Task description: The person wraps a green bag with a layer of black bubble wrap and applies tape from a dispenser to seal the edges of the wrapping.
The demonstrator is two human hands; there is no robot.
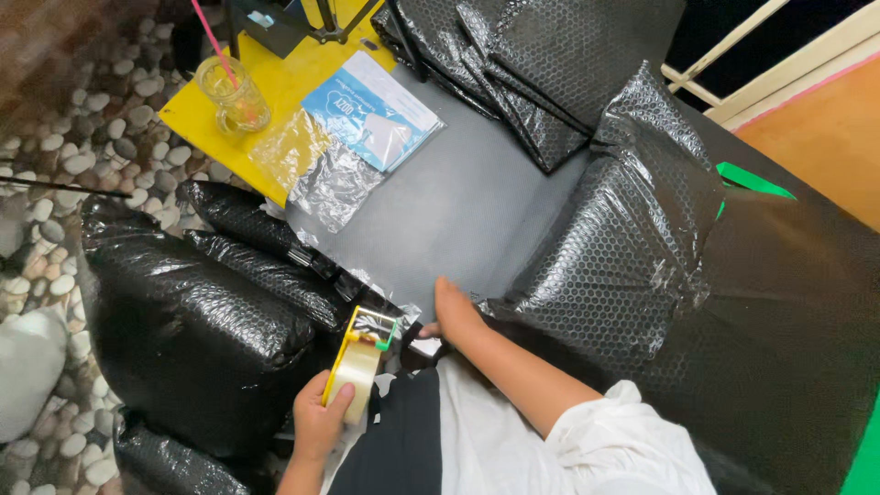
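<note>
the left hand (321, 420) grips a yellow-framed tape dispenser (359, 359) at the grey counter's (458, 211) near edge; the right hand (454, 312) lies flat, fingers together, beside a black bubble-wrap parcel (623, 247) (taped shut).

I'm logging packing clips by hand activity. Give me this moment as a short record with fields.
left hand: grips tape dispenser, yellow frame, roll of clear tape
right hand: flat on grey sheet, fingers at its near edge
beside right hand: bubble-wrap parcel, black
left of person: black bubble-wrap rolls
far side: yellow table with glass, pink straw, blue-white pouch
floor: pebbles
</note>
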